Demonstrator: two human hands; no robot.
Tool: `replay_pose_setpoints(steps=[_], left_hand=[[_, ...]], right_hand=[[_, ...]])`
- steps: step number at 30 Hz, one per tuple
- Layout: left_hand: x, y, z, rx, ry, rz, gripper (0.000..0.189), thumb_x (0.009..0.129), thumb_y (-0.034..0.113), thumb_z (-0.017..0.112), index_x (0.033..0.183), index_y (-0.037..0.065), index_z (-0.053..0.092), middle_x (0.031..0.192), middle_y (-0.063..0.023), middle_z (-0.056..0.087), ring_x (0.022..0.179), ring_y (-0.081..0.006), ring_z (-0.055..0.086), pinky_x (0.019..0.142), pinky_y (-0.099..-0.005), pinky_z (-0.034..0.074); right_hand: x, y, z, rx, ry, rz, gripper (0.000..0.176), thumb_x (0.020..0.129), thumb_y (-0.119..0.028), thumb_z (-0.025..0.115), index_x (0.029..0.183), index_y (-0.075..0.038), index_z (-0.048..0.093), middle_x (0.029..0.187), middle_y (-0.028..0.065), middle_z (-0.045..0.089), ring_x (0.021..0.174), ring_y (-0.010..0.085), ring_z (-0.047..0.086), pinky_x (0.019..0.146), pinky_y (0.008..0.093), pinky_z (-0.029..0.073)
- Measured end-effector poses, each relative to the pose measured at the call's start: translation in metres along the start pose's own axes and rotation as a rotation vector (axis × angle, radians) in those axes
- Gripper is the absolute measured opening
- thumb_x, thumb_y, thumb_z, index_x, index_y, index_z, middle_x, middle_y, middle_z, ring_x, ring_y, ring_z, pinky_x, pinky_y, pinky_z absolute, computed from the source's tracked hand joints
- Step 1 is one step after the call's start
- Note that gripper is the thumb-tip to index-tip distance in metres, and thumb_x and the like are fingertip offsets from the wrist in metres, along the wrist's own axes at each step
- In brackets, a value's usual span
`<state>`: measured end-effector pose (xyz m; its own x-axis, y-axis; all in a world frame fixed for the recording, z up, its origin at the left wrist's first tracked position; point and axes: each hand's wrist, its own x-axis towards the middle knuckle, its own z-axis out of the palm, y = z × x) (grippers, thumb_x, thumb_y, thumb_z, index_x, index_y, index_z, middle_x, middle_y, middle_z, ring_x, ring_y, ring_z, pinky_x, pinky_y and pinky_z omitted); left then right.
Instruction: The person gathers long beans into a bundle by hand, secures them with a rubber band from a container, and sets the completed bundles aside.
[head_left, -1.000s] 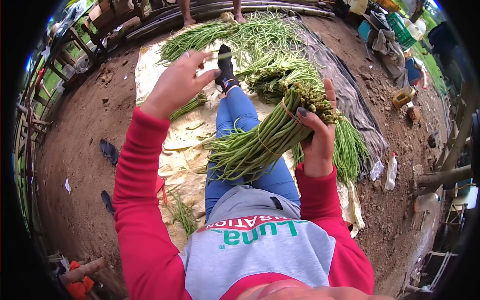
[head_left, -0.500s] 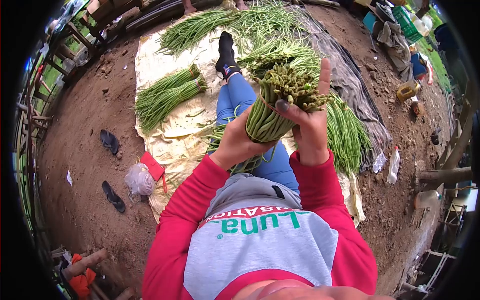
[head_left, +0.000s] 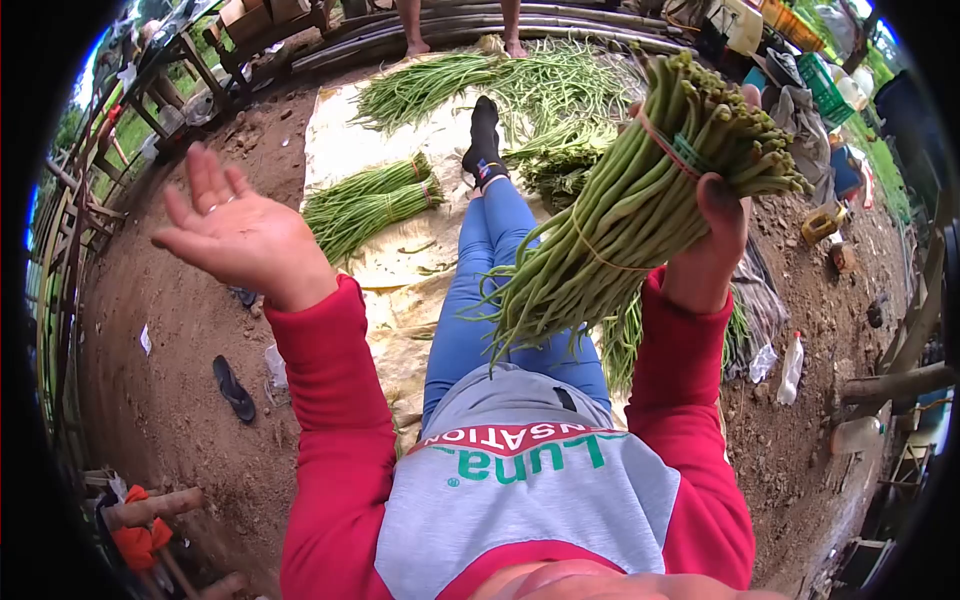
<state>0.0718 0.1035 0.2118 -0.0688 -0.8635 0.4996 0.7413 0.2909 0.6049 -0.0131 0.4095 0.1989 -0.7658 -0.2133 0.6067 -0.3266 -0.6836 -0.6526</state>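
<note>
A large bundle of long green beans (head_left: 610,225) is held up at the right, with rubber bands around it and its loose tips hanging to the lower left. My right hand (head_left: 715,235) grips it near the thick end, the thumb in front and the other fingers mostly hidden behind. My left hand (head_left: 240,225) is raised at the left, palm up with the fingers apart, touching nothing. Two tied bean bundles (head_left: 375,200) lie on the pale sheet (head_left: 335,130) beyond it. Loose beans (head_left: 560,85) are heaped at the sheet's far end.
My outstretched legs (head_left: 480,270) lie on the sheet. Another person's bare feet (head_left: 515,47) stand at its far edge. A black slipper (head_left: 233,388) is on the dirt at the left; a plastic bottle (head_left: 790,368) lies at the right, near a dark cloth (head_left: 755,290).
My left hand has let go of the bundle and swung out to the left, opening. My right hand has lifted the bundle up and tilted it. The view has shifted slightly.
</note>
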Motion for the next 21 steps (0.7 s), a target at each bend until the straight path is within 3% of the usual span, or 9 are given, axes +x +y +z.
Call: replay_pose_setpoints(steps=[2, 3, 4, 7, 9, 14, 17, 19, 21], left_hand=[[-0.050, 0.003, 0.027, -0.104, -0.121, 0.050, 0.100, 0.090, 0.084, 0.018, 0.158, 0.011, 0.010, 0.155, -0.0258, 0.036, 0.149, -0.0344, 0.027, 0.122, -0.0524, 0.007], [-0.083, 0.003, 0.048, -0.216, -0.249, 0.091, 0.107, 0.089, 0.084, 0.024, 0.160, 0.008, 0.000, 0.155, -0.0269, 0.034, 0.148, -0.0341, 0.027, 0.122, -0.0524, 0.009], [-0.122, 0.003, 0.056, -0.366, -0.429, 0.030, 0.124, 0.078, 0.085, 0.044, 0.158, 0.009, -0.012, 0.158, -0.0296, 0.022, 0.150, -0.0369, 0.020, 0.121, -0.0538, 0.011], [-0.144, -0.026, 0.014, -0.047, -0.906, 0.230, 0.145, 0.064, 0.070, 0.073, 0.155, 0.007, -0.022, 0.157, -0.0372, 0.013, 0.147, -0.0483, 0.020, 0.118, -0.0588, 0.017], [-0.163, -0.049, -0.022, 0.052, -0.989, 0.198, 0.164, 0.055, 0.060, 0.092, 0.152, 0.006, -0.029, 0.157, -0.0423, 0.007, 0.145, -0.0559, 0.020, 0.116, -0.0620, 0.020], [-0.184, -0.067, -0.074, 0.157, -0.993, -0.312, 0.140, 0.059, 0.032, 0.097, 0.157, 0.004, 0.001, 0.149, -0.0251, 0.040, 0.139, -0.0362, 0.043, 0.112, -0.0456, 0.038], [-0.139, -0.032, -0.056, 0.062, -0.551, -0.321, 0.088, 0.065, 0.020, 0.093, 0.136, 0.000, 0.047, 0.131, -0.0122, 0.058, 0.119, -0.0253, 0.059, 0.104, -0.0396, 0.046], [-0.105, -0.031, -0.067, 0.033, -0.552, -0.342, 0.084, 0.069, 0.017, 0.091, 0.137, -0.001, 0.045, 0.128, -0.0118, 0.059, 0.116, -0.0238, 0.061, 0.102, -0.0386, 0.048], [-0.071, -0.028, -0.072, 0.283, -0.556, -0.227, 0.082, 0.069, 0.014, 0.090, 0.136, -0.002, 0.045, 0.127, -0.0124, 0.060, 0.114, -0.0221, 0.061, 0.099, -0.0386, 0.049]], right_hand=[[-0.007, 0.011, 0.009, 0.050, 0.006, 0.053, 0.112, 0.076, -0.016, 0.076, 0.160, -0.011, 0.003, 0.146, 0.0264, 0.044, 0.132, 0.0408, 0.050, 0.111, 0.0547, 0.042], [-0.012, 0.029, 0.030, -0.153, -0.115, -0.044, 0.119, 0.073, -0.008, 0.078, 0.160, -0.012, -0.003, 0.142, 0.0230, 0.048, 0.127, 0.0353, 0.055, 0.107, 0.0504, 0.046], [-0.018, 0.030, 0.046, -0.152, -0.107, -0.068, 0.126, 0.069, 0.001, 0.078, 0.160, -0.014, -0.008, 0.137, 0.0207, 0.053, 0.123, 0.0320, 0.058, 0.104, 0.0470, 0.048], [-0.024, 0.027, 0.064, 0.049, -0.047, 0.022, 0.135, 0.066, 0.010, 0.078, 0.159, -0.017, -0.016, 0.131, 0.0190, 0.058, 0.116, 0.0302, 0.063, 0.101, 0.0427, 0.051], [-0.024, 0.031, 0.057, 0.021, -0.022, -0.003, 0.140, 0.065, 0.003, 0.086, 0.158, -0.019, -0.017, 0.141, 0.0228, 0.051, 0.118, 0.0337, 0.062, 0.100, 0.0451, 0.052], [-0.019, 0.080, 0.088, -0.152, -0.332, -0.226, 0.128, 0.075, -0.033, 0.084, 0.158, -0.008, -0.010, 0.144, 0.0269, 0.046, 0.121, 0.0387, 0.059, 0.099, 0.0482, 0.050], [-0.022, 0.123, 0.077, -0.415, -0.565, -0.134, 0.112, 0.086, -0.056, 0.070, 0.158, 0.000, 0.006, 0.145, 0.0304, 0.043, 0.123, 0.0434, 0.056, 0.102, 0.0458, 0.046], [-0.036, 0.151, 0.066, -0.556, -0.620, -0.077, 0.100, 0.092, -0.066, 0.055, 0.156, 0.003, 0.021, 0.144, 0.0323, 0.042, 0.129, 0.0465, 0.048, 0.109, 0.0452, 0.039], [-0.060, 0.170, 0.045, -0.547, -0.684, 0.149, 0.095, 0.094, -0.059, 0.057, 0.156, 0.003, 0.020, 0.149, 0.0328, 0.038, 0.137, 0.0454, 0.041, 0.113, 0.0452, 0.033]])
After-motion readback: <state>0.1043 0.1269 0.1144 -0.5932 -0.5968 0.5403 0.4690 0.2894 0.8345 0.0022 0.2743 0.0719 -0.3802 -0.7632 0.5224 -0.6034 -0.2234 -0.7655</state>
